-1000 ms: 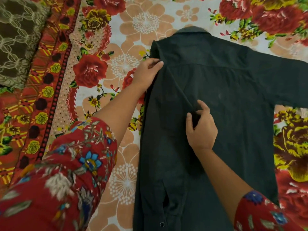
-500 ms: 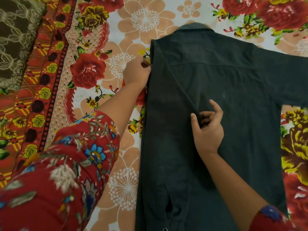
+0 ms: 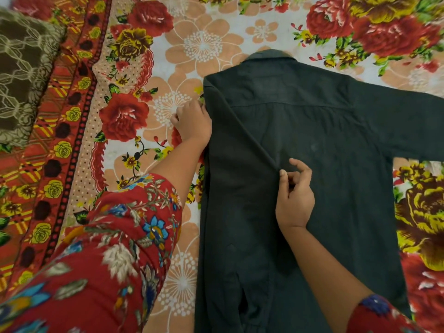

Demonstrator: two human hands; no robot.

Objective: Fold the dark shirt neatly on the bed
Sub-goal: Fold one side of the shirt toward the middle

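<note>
The dark shirt (image 3: 336, 164) lies back-up on the floral bedsheet (image 3: 204, 44), collar at the far end. Its left side is folded inward, and that sleeve runs down along the fold. The right sleeve stretches out flat to the right. My left hand (image 3: 192, 122) rests against the folded left edge below the shoulder, fingers curled onto the cloth. At the shirt's middle, my right hand (image 3: 294, 198) pinches the folded sleeve's diagonal edge between thumb and bent fingers, with the index finger raised.
A brown patterned pillow (image 3: 24, 75) lies at the far left, beyond the sheet's red border (image 3: 60, 150). My red floral sleeves cover the lower left and lower right corners.
My left hand slid off the top of the shoulder fold to the shirt's outer left edge. My right hand stayed on the sleeve's edge, its fingers shifting slightly.
</note>
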